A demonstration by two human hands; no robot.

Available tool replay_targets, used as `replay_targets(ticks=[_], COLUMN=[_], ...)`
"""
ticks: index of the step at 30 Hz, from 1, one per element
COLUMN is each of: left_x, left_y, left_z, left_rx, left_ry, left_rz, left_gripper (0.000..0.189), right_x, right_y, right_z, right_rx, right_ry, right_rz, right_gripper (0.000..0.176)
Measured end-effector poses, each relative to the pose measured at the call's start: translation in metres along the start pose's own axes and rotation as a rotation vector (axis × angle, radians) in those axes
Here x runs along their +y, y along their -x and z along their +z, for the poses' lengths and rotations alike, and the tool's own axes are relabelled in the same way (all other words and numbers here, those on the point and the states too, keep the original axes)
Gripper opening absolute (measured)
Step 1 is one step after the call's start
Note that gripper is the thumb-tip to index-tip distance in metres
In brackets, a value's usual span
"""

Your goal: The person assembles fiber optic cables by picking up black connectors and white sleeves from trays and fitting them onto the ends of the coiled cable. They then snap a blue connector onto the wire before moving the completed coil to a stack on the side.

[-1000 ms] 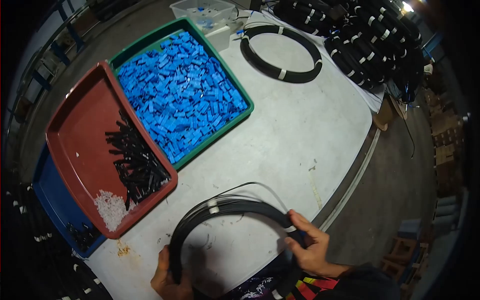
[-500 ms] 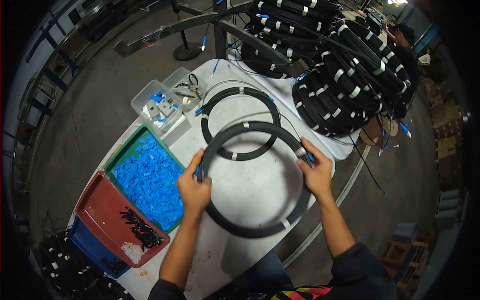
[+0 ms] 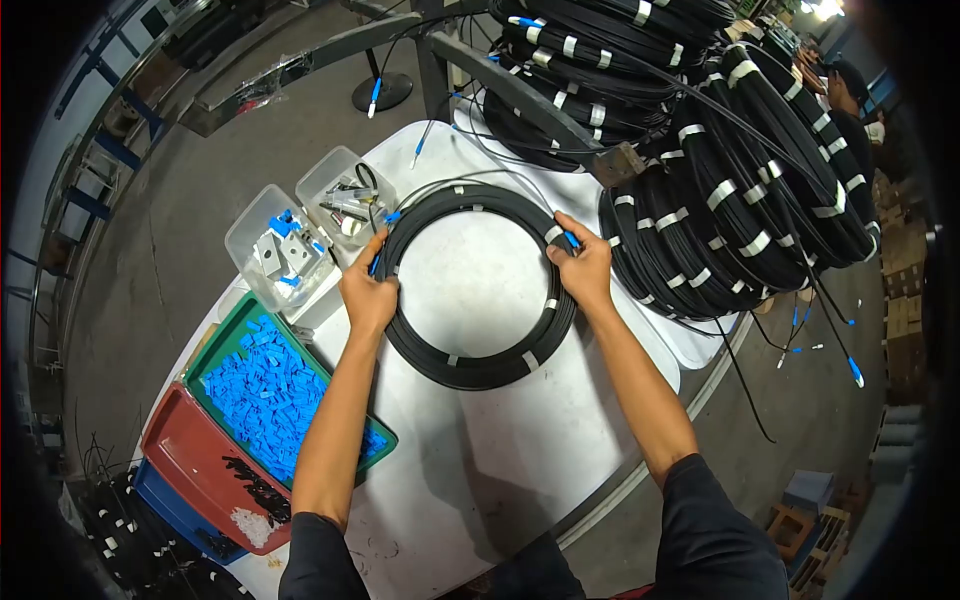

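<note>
Both my hands grip a coil of black cable point(image 3: 470, 372) bound with white tape bands, over the white table point(image 3: 480, 440). My left hand point(image 3: 368, 292) is closed round its left side, with a bit of blue connector showing by the fingers. On the right side my right hand point(image 3: 585, 268) is closed round the coil near a tape band, and a blue connector shows at the fingertips. A second cable coil lies directly beneath, mostly hidden by the held one. Loose cable ends curve above the coils toward the clear bins.
Left of the coil are a green tray point(image 3: 213, 350) of blue clips, a red tray point(image 3: 170, 425) and a blue tray point(image 3: 165, 500). Clear bins point(image 3: 262, 215) hold small parts. Tall stacks of cable coils point(image 3: 680, 240) and a metal frame point(image 3: 520, 90) stand beyond. A person point(image 3: 850, 100) is at far right.
Both hands have carried the held coil away from my body, up and left in view, so it now overlaps the coil on the table. The view has also shifted somewhat.
</note>
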State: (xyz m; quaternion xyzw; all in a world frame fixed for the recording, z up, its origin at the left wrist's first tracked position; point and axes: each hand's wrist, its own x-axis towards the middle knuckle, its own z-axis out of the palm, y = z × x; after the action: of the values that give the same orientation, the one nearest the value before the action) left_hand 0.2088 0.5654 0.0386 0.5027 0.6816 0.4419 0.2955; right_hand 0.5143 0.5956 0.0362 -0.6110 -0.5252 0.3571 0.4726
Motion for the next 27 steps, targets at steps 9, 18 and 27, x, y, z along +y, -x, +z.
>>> replay_targets(ticks=[9, 18, 27], left_x=[-0.004, -0.029, -0.025], left_y=[-0.015, -0.015, -0.01], left_z=[-0.001, 0.005, -0.002], left_rx=[-0.006, -0.049, -0.151], left_ry=[0.022, 0.392, 0.306], left_rz=[0.052, 0.11, 0.137], left_gripper=[0.075, 0.073, 0.07], right_x=[0.005, 0.022, 0.017], right_y=[-0.014, -0.018, -0.009], right_z=[0.014, 0.013, 0.012], right_rx=[0.004, -0.037, -0.033], right_ry=[-0.059, -0.035, -0.024], right_rz=[-0.006, -0.011, -0.036], right_gripper=[0.056, 0.053, 0.05])
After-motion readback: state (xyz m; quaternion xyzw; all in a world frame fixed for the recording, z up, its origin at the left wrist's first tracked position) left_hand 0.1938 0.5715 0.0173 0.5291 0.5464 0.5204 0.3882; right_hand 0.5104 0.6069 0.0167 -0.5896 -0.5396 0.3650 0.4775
